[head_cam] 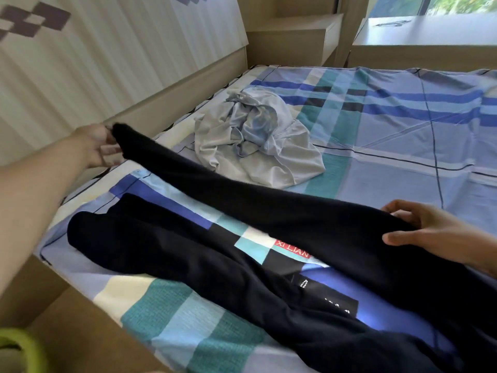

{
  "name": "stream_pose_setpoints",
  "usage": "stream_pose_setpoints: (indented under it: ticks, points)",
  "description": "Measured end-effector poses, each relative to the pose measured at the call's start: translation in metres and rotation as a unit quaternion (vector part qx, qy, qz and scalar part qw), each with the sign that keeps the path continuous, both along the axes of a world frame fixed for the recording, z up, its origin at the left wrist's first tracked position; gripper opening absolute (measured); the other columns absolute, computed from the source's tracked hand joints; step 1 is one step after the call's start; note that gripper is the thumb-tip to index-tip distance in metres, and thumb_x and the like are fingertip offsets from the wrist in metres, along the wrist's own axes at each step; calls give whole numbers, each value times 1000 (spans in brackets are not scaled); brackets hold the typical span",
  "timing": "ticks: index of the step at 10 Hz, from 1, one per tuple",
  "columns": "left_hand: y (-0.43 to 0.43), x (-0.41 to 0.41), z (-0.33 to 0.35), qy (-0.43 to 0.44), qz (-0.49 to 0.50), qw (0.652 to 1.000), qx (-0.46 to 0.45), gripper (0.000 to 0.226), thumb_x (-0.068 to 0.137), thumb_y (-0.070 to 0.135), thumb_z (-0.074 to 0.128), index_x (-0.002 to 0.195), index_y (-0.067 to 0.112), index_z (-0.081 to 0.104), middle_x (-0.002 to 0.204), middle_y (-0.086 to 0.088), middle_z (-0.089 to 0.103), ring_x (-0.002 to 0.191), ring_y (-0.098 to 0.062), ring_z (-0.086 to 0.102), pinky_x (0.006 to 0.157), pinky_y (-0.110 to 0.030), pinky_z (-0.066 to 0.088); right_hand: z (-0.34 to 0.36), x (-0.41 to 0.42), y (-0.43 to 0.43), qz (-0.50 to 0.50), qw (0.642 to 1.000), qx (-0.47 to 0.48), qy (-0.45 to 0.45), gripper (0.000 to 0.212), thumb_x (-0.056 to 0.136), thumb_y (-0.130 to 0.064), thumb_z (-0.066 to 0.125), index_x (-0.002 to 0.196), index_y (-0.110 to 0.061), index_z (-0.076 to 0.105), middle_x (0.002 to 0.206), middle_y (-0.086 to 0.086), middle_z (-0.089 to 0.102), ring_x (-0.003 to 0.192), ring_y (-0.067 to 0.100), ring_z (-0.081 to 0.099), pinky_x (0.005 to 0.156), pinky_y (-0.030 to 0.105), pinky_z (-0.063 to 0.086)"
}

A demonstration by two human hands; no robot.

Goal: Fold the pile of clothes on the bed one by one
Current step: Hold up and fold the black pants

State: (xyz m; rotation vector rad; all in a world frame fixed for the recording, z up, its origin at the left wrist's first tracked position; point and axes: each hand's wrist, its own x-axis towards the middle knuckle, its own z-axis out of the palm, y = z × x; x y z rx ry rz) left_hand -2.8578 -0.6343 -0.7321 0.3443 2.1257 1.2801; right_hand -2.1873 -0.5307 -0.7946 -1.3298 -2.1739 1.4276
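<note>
A black pair of trousers [269, 211] stretches across the near part of the bed. One leg lies flat on the sheet and the other is lifted above it. My left hand [99, 145] pinches the cuff end of the raised leg at the far left. My right hand [427, 232] grips the same leg further along, thumb under the cloth and fingers over it. A crumpled pale grey and light blue garment [255, 138] lies in a heap beyond the trousers, in the middle of the bed.
The bed wears a blue, teal and cream checked sheet [390, 130]. A wooden bed frame [166, 103] and striped headboard run along the left. A wooden shelf [290, 36] and window sill stand behind. A green object [16, 351] shows at the bottom left corner.
</note>
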Motion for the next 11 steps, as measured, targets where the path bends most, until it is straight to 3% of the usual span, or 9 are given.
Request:
stream_pose_setpoints:
  ticks: [1, 2, 3, 5, 6, 7, 8, 9, 11]
  points:
    - [-7, 62, -19, -30, 11, 999, -25, 22, 94, 36, 48, 82, 19, 55, 83, -3, 55, 66, -21, 52, 66, -30, 47, -3, -1, -2, 12, 999, -2, -32, 39, 70, -37, 81, 105, -28, 68, 103, 2, 76, 89, 26, 74, 87, 48, 57]
    - [-2, 81, -42, 13, -60, 993, -103, 33, 92, 42, 65, 97, 10, 66, 82, -10, 71, 71, -26, 71, 62, -33, 60, -1, -10, -2, 2, 1000, 9, -23, 44, 68, -59, 71, 98, -27, 72, 92, 12, 75, 82, 20, 67, 85, 43, 50]
    - [5, 75, -53, 170, -25, 980, -100, 43, 87, 15, 75, 126, 0, 62, 116, -17, 67, 101, -31, 66, 90, -38, 53, -3, -19, 3, 0, 1000, 16, -6, 48, 73, -62, 63, 87, -17, 73, 76, 25, 65, 70, 19, 51, 71, 39, 38]
    - [26, 54, -14, 238, 36, 969, 49, 27, 93, -1, 61, 81, 22, 57, 83, -2, 58, 84, -15, 58, 55, -7, 48, -4, -22, 11, -17, 996, 89, 5, 33, 82, -46, 63, 82, -14, 70, 68, 27, 58, 59, 15, 48, 57, 32, 35]
    - [24, 52, -4, 315, 58, 947, -25, 15, 86, 8, 68, 86, 22, 63, 112, -11, 68, 93, -18, 64, 75, -17, 53, -10, -22, 8, -36, 987, 154, -32, 10, 89, -22, 72, 82, -27, 68, 72, 16, 64, 60, 14, 53, 60, 30, 39]
    - [21, 72, -7, 440, -35, 887, -139, 32, 88, 15, 66, 119, 12, 63, 129, -15, 62, 119, -36, 58, 105, -41, 42, -7, -28, -12, -67, 956, 276, -80, 24, 86, -19, 75, 105, -27, 62, 95, 1, 62, 82, 14, 59, 76, 28, 42]
    - [8, 138, -5, 498, -249, 828, -67, 24, 89, 20, 71, 113, 16, 68, 113, -11, 68, 105, -32, 64, 92, -38, 48, 10, -34, -43, -35, 953, 300, -33, 21, 85, -22, 73, 104, -25, 64, 95, -7, 63, 83, 3, 59, 78, 18, 42]
    - [-27, 219, -7, 441, -480, 758, 4, 10, 89, 36, 72, 99, 37, 67, 101, 12, 67, 95, -10, 66, 79, -27, 50, 24, -33, -74, 62, 973, 221, 8, 7, 85, -25, 71, 88, -29, 67, 77, -10, 67, 64, 0, 55, 63, 11, 40]
    - [-93, 320, -36, 325, -701, 634, -28, 47, 71, 59, 81, 109, 40, 61, 108, 21, 55, 108, -8, 57, 88, -22, 45, 19, -13, -117, 253, 963, 81, -52, 19, 83, -40, 79, 92, -30, 67, 83, -13, 66, 70, 3, 58, 67, 16, 46]
